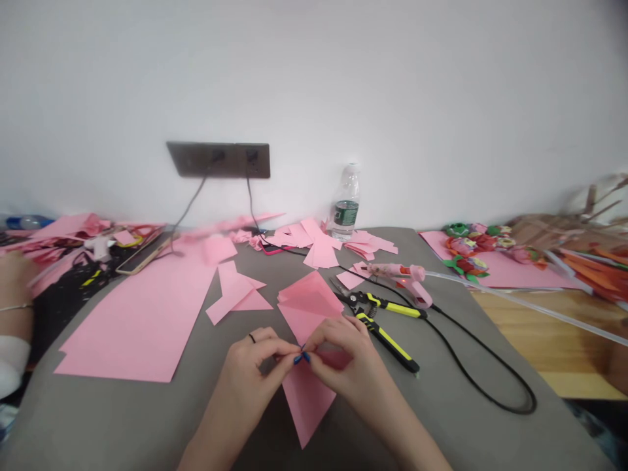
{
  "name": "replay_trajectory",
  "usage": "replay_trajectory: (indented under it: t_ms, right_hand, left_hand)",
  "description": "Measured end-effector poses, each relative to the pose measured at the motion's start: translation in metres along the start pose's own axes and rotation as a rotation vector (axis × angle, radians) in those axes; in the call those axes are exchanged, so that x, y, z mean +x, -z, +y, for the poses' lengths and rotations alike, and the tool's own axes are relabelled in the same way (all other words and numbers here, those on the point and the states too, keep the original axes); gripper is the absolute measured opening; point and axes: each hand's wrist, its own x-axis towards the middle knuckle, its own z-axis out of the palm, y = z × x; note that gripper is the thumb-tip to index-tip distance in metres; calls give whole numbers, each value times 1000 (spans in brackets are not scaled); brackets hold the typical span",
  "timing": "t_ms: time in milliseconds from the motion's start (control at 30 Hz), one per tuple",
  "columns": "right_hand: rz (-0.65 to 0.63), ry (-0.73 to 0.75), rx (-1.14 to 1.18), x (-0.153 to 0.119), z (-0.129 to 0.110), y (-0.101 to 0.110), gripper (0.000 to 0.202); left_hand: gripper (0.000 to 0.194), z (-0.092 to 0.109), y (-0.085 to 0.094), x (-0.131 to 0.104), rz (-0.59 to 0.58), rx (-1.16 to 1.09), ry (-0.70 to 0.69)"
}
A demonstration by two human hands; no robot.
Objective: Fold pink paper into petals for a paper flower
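Observation:
Pink paper (307,405) spreads out above and below my fingertips, its lower end coming to a point. My left hand (252,366), with a dark ring, pinches at the paper's middle between thumb and finger. Close against it, my right hand (346,353) pinches the same spot, and the blue-nailed fingertips meet. My fingers hide the paper where they grip, so I cannot tell if the upper paper (310,297) is part of the same piece. Just right of my hands lie yellow-and-black wire pliers (380,320), jaws apart.
A pink glue gun (412,281) with a black cord lies behind the pliers. Pink sheets (142,320), cut pieces (238,294), a phone (144,258) and a water bottle (346,209) are around. Paper flowers (473,245) sit at right; another person's arm (14,307) is at left.

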Motion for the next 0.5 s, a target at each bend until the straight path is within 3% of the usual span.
replay_trajectory:
  t_ms: [367,500]
  right_hand:
    - [115,-115,-87,-4,35,27,12]
    - [265,-190,-23,-3,40,44,7]
  left_hand:
    - [19,2,8,-1,-18,-48,99]
    - [21,0,18,-2,36,-80,141]
